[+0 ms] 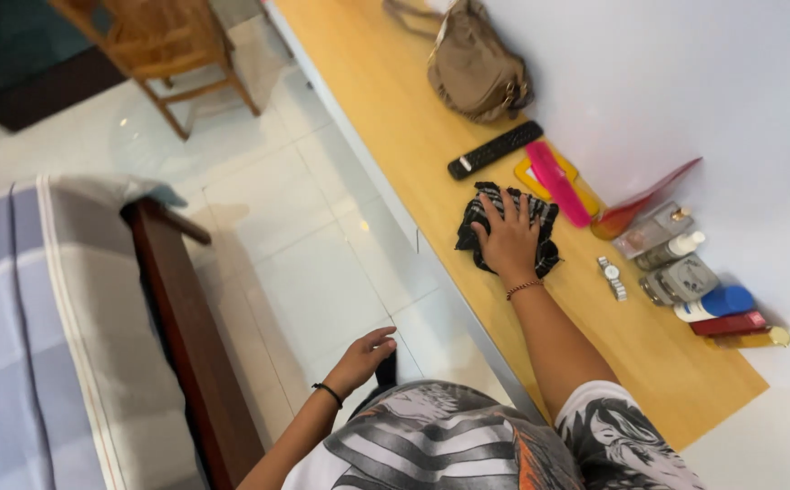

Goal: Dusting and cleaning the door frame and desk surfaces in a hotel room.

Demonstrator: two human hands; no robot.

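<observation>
The worktop [386,100] is a long wooden shelf along a white wall, with a bed [41,345] across the tiled floor [304,263] and a chair [164,45] beyond. At the far end of the worktop sits a slumped tan bag [477,68]; nearer lie a black remote [495,149], a pink comb [558,184], and a row of small bottles [699,290] against the wall, with a watch [611,277] just beside them.

The cloth [499,204], black with pale stripes, lies crumpled near the worktop's front edge, between the remote and the watch. The right hand [510,238] rests flat on it, fingers spread, pressing rather than gripping. The left hand [363,357] hangs loosely open over the floor, holding nothing.

The cloth looks soft, light and limp; it should bunch easily and, I judge, slide readily on the smooth wood. A pinch at a raised fold or a gathered handful in the middle would hold it best, though its exact folds are hard to make out under the palm.
</observation>
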